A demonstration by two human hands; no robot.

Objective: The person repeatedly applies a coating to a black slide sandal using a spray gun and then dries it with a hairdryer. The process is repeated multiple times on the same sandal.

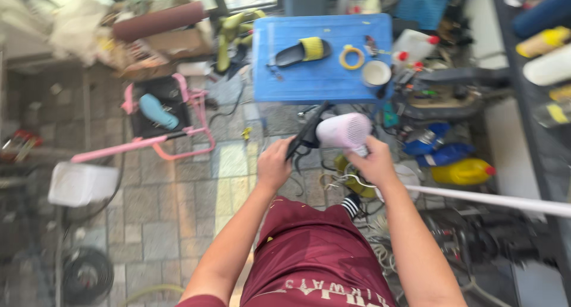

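The right hand (373, 162) is closed on the handle of the pale pink hair dryer (344, 130) — likely light, rigid plastic — while the left hand (275, 164) pinches its black nozzle (306, 131).

Cluttered home repair workshop, stone-tiled floor (172, 206), blue plastic table (321, 75) (tape roll (351, 57), cup (376, 73)), coiled cables (88, 275), bottles (464, 171)

Pale pink hair dryer (345, 130) with black nozzle (307, 132), blue table (321, 81) beyond it bearing black-and-yellow slipper (303, 50), yellow tape ring (351, 57), white cup (376, 73), maroon shorts (312, 253) below.
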